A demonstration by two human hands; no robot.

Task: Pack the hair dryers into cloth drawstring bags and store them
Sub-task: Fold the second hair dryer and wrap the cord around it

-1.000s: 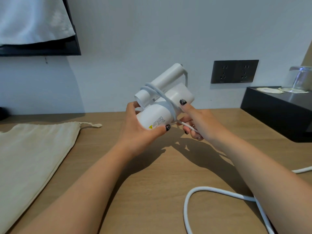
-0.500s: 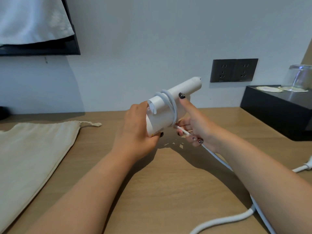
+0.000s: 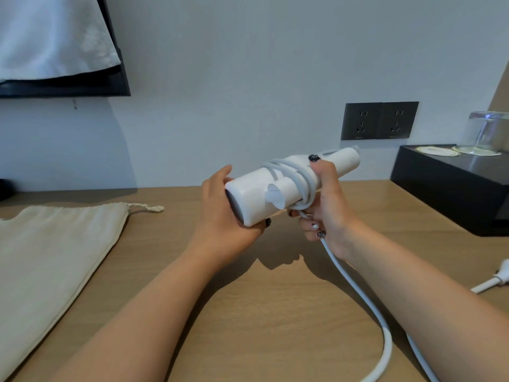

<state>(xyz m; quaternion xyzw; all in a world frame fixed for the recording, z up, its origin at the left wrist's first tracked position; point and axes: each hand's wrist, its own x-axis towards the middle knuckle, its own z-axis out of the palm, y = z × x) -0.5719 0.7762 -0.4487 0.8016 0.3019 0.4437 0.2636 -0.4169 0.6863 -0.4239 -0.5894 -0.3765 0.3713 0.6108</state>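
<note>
Two wall sockets [image 3: 379, 121] above wooden desk [image 3: 275, 312].

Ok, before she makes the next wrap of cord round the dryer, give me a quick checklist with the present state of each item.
1. Hair dryer held firm by left hand: ok.
2. Right hand grips the cord where it leaves the coil: ok.
3. Existing loops sit snug on the dryer: ok.
4. Loose cord free of knots on the table: cannot tell, part runs out of frame.
5. Plug out of the wall sockets: ok.
6. Drawstring bag mouth open and ready: not ok, lying flat.
</note>
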